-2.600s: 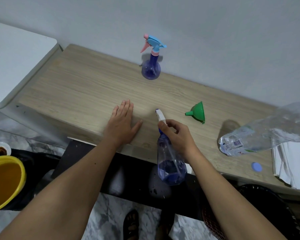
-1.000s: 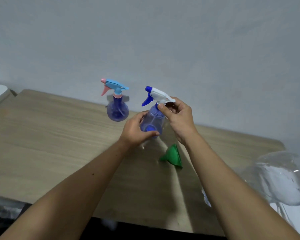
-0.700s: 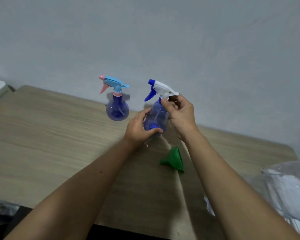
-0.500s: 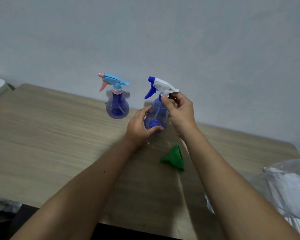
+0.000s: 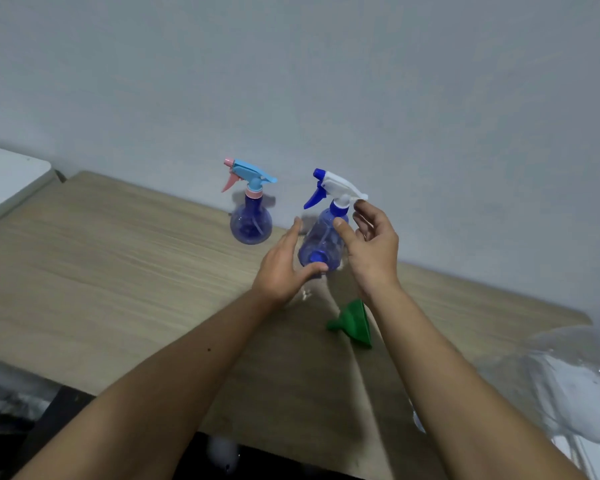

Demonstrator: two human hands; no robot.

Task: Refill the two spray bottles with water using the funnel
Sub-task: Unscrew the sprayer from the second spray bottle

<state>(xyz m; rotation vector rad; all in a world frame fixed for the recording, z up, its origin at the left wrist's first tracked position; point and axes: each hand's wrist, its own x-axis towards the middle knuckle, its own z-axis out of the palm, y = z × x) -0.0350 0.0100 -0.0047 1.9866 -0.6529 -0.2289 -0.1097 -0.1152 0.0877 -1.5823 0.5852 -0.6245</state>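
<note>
Change: half a second ago the right hand [image 5: 371, 247] pinched the collar under the white sprayer [image 5: 340, 190]; now its fingers are spread and loosely curled beside the neck, gripping nothing.
Meaning: likely a regrip between turns of unscrewing; the sprayer is still on, so no filling can start.
Left hand [image 5: 284, 268]: cups the lower body of the near bottle [image 5: 321, 242], steadying it upright on the surface [image 5: 118, 271].
Far bottle [image 5: 251, 221]: stands by the wall, pink-and-blue sprayer on, untouched.
Funnel [image 5: 354, 323]: green, lying on its side just behind the right wrist.
Materials: both bottles clear blue-tinted plastic, bulbous below a narrow neck; surface pale wood grain; crumpled clear plastic [image 5: 568, 382] at right, too blurred to identify.
</note>
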